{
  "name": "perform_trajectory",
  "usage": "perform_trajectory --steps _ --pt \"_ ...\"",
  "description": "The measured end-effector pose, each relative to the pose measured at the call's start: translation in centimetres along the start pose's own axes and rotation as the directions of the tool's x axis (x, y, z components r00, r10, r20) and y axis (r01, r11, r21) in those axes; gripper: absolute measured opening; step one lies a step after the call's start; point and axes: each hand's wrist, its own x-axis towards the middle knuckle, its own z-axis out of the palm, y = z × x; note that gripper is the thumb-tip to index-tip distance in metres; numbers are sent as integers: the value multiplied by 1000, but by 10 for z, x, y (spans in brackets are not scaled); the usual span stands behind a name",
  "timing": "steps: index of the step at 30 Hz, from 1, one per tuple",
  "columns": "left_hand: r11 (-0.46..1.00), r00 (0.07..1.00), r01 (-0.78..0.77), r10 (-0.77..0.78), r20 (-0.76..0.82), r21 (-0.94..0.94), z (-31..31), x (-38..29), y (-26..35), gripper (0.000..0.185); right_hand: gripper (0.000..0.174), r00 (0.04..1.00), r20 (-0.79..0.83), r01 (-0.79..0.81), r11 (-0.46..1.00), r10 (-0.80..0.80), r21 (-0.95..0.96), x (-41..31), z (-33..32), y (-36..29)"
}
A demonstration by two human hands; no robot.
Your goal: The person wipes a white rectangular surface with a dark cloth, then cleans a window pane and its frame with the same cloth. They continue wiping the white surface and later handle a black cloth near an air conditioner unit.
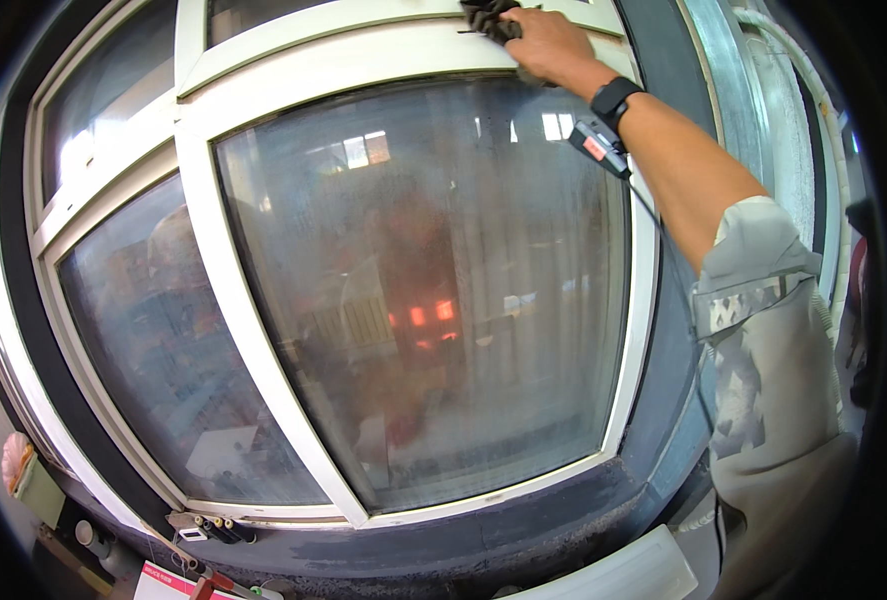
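Note:
My right hand (552,45) is raised to the top of a white-framed window. It grips a dark, crumpled cloth (493,19) that rests against the white horizontal frame bar (383,64). Below it is a large glass pane (428,270), hazy and streaked, with reddish reflections in the middle. A black band (614,101) circles my right wrist. Hanging beside it is a small grey device (599,148) with an orange label and a cable. My left hand is out of view.
A narrower pane (165,337) stands to the left. Along the dark sill (443,551) sit several thread spools (218,527) and a small white box (192,534). A pale curved panel (616,574) lies at the bottom right. Pipes (826,142) run up the right side.

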Motion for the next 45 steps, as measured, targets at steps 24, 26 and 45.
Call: perform_trajectory --steps 24,26,45 --pt "1000 1000 14 -13 5 -17 -2 -9 -24 35 34 969 -12 248 965 -248 86 14 -23 -178" --pt "1000 1000 18 -18 6 -13 -2 -10 -24 35 37 977 -33 212 974 -210 79 6 -24 -148" --pt "999 999 38 -38 4 -19 -4 -17 -29 37 41 989 70 -128 992 128 -6 13 -21 -149"
